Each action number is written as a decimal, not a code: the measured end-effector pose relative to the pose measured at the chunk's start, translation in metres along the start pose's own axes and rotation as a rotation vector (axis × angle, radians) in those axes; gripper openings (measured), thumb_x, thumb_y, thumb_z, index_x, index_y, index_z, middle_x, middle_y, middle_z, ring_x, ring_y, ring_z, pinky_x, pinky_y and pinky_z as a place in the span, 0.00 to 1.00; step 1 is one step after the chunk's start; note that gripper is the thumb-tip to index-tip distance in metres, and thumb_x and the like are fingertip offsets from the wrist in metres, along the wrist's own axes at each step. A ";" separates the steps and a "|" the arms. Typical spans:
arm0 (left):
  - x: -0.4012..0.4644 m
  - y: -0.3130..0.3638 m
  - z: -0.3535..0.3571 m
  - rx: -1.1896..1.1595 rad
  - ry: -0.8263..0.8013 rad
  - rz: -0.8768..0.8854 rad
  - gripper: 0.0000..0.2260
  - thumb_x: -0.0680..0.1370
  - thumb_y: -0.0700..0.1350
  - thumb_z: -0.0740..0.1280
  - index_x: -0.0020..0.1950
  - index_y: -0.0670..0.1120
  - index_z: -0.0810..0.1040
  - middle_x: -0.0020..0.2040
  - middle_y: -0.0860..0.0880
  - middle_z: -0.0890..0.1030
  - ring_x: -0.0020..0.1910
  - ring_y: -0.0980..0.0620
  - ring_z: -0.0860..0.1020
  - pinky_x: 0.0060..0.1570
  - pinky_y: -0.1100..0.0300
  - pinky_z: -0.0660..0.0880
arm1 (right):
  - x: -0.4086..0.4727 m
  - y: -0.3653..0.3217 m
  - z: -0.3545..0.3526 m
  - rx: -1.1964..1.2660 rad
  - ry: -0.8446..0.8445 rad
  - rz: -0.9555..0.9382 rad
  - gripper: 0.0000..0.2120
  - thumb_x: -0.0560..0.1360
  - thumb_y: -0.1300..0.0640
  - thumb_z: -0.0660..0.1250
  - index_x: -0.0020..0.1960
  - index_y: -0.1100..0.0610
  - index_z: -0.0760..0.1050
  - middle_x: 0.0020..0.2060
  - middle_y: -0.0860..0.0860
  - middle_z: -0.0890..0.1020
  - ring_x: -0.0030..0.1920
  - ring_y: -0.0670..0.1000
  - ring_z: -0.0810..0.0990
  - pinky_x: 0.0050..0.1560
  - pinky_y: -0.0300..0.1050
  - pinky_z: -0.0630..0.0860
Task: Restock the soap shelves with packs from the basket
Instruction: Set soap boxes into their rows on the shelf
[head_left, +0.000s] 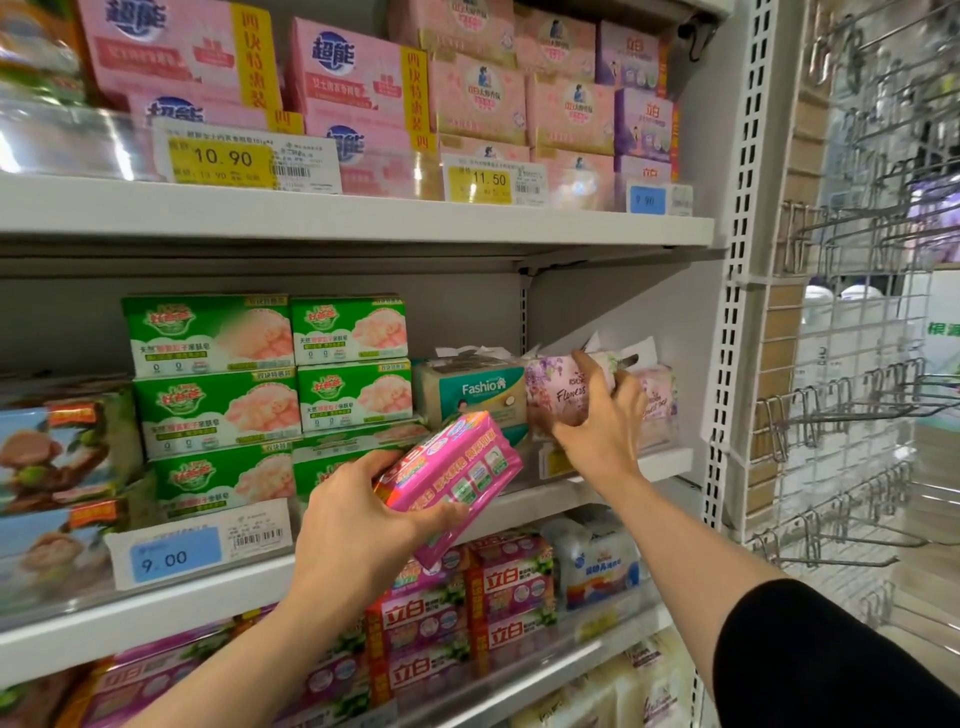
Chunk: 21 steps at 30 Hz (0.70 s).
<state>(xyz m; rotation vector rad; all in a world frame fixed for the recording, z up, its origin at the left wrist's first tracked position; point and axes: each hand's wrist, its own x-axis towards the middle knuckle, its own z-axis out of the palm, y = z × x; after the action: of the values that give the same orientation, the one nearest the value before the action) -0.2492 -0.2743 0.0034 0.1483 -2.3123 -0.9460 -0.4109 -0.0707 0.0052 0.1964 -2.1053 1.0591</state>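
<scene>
While left hand (358, 525) grips pink pack (457, 478), right hand (597, 421) seemingly around floral pack (556, 395)

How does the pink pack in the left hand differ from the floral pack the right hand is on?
The pink pack is bright magenta with bold printed panels; the floral pack is pale with lilac flowers and script lettering. The pink pack is tilted and off the shelf, gripped by the left hand; the floral pack stands upright on the middle shelf, where the right hand holds it. Both are wrapped soap packs in hand.
</scene>
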 end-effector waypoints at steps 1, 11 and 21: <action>0.000 0.000 0.000 0.003 -0.001 -0.002 0.36 0.62 0.61 0.78 0.66 0.48 0.75 0.45 0.54 0.78 0.42 0.58 0.78 0.43 0.56 0.80 | 0.001 0.000 0.001 0.018 -0.004 0.007 0.39 0.66 0.52 0.77 0.71 0.42 0.62 0.64 0.56 0.62 0.68 0.56 0.58 0.67 0.59 0.65; -0.001 0.001 0.000 -0.011 -0.037 -0.021 0.38 0.59 0.63 0.79 0.65 0.50 0.75 0.46 0.55 0.79 0.43 0.58 0.79 0.45 0.56 0.81 | -0.027 0.024 0.004 -0.245 0.015 -0.087 0.30 0.73 0.50 0.69 0.72 0.53 0.62 0.71 0.65 0.57 0.70 0.65 0.56 0.68 0.67 0.60; -0.035 -0.016 0.005 -0.086 0.010 0.255 0.46 0.58 0.77 0.67 0.70 0.55 0.70 0.56 0.59 0.73 0.55 0.59 0.74 0.53 0.55 0.77 | -0.028 0.014 -0.014 -0.347 -0.128 -0.051 0.30 0.77 0.44 0.62 0.75 0.50 0.57 0.76 0.56 0.55 0.73 0.61 0.54 0.72 0.64 0.54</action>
<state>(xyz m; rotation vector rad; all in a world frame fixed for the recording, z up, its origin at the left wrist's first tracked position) -0.2258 -0.2719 -0.0280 -0.1731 -2.2124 -0.9085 -0.3901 -0.0563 -0.0176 0.1491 -2.3468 0.6513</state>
